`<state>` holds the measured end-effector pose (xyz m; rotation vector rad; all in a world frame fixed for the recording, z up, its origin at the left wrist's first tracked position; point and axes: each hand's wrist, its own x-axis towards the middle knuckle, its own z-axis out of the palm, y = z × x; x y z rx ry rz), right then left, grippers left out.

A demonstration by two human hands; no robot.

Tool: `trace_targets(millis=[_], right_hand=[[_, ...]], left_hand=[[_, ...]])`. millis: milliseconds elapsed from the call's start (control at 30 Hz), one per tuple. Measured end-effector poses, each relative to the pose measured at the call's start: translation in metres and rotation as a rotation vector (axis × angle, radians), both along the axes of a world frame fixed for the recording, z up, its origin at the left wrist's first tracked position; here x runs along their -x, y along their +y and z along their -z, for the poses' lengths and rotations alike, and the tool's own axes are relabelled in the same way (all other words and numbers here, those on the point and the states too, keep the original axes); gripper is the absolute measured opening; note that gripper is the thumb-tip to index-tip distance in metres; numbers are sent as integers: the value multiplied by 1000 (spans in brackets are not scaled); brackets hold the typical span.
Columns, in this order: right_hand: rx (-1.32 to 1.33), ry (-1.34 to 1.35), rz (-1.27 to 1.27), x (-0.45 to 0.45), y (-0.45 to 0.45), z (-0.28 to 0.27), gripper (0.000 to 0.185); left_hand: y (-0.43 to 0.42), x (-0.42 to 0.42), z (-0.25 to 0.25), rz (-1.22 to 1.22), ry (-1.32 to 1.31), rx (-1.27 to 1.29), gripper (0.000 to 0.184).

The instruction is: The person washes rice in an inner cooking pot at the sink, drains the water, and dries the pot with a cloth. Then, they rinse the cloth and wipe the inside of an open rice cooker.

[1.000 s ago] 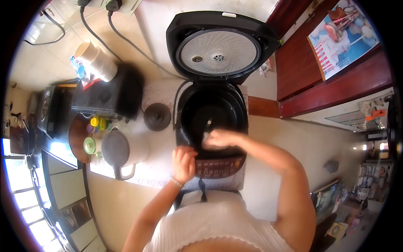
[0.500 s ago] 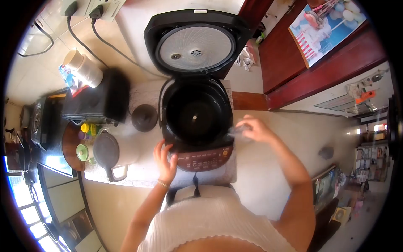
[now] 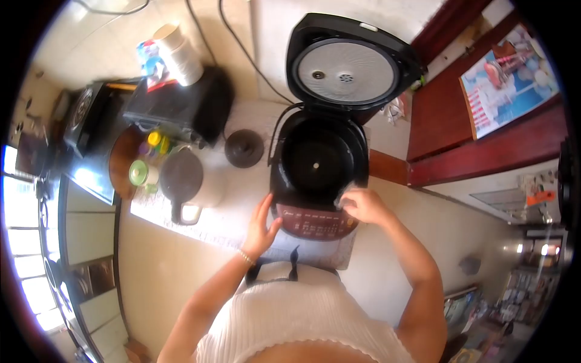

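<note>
A black rice cooker [image 3: 318,225] stands on the counter with its lid [image 3: 346,72] raised and its dark cavity exposed; a small pale disc shows at the bottom centre. My left hand [image 3: 260,228] rests at the cooker's front left edge, fingers apart, with nothing in it. At the front right rim is my right hand [image 3: 362,206], its fingers closed around a thin, greyish, crumpled cloth or tissue [image 3: 344,196] that touches the rim.
Left of the cooker lie a dark round lid [image 3: 244,148] and a pitcher [image 3: 181,175] with a grey top. Farther left are a green-lidded jar [image 3: 139,173], a yellow-capped bottle [image 3: 158,141] and a black box-shaped appliance [image 3: 181,109] bearing stacked paper cups [image 3: 180,57].
My right hand went from inside the cooker out past its right side, then back to the front right rim. My left hand stayed by the front left edge. The view shifted.
</note>
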<state>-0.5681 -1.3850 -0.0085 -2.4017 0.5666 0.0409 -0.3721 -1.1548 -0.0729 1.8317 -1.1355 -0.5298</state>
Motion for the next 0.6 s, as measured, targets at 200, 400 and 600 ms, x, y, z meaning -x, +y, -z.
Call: trace_targets(millis=[200, 400, 600], right_hand=[[22, -186, -200, -109, 42, 16, 16], [808, -295, -88, -213, 6, 48, 2], [408, -29, -31, -229, 16, 38, 18]], left_hand=[[1, 0, -5, -5, -16, -36, 64], [8, -9, -6, 61, 13, 8, 64], [69, -36, 16, 6, 122, -51, 33]])
